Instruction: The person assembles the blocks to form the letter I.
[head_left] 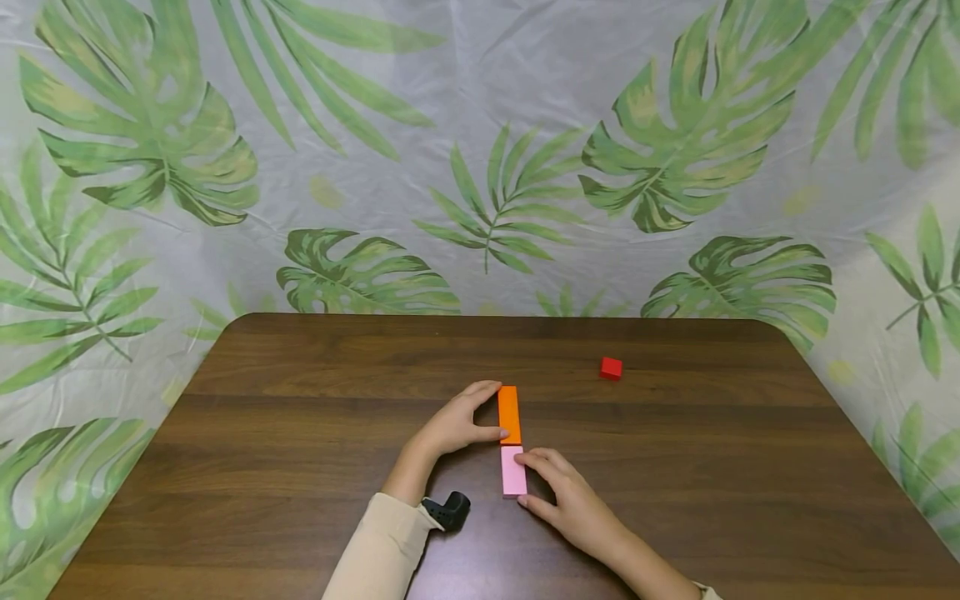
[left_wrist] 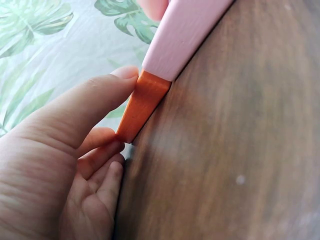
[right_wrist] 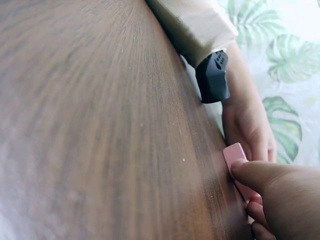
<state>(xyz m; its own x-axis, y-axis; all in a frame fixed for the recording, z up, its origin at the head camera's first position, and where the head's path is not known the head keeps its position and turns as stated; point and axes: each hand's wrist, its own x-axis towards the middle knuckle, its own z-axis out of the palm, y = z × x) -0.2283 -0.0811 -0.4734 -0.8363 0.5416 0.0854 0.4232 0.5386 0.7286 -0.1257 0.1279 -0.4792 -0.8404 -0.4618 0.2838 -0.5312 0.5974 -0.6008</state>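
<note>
An orange rectangular block [head_left: 509, 408] and a pink rectangular block [head_left: 512, 477] lie end to end on the wooden table, in a line running away from me. My left hand [head_left: 456, 423] holds the orange block [left_wrist: 142, 105] from the left, thumb by its near end and fingers at its far end. From the right, my right hand [head_left: 573, 504] grips the pink block [right_wrist: 232, 153], its thumb at the near corner and a finger near the far end. In the left wrist view, the two blocks meet with no visible gap.
A small red block [head_left: 611, 368] sits apart toward the back right of the brown table [head_left: 285, 467]. Behind the table hangs a leaf-patterned cloth [head_left: 495, 192]. A black device [head_left: 450, 512] is strapped at the left wrist, close to the tabletop.
</note>
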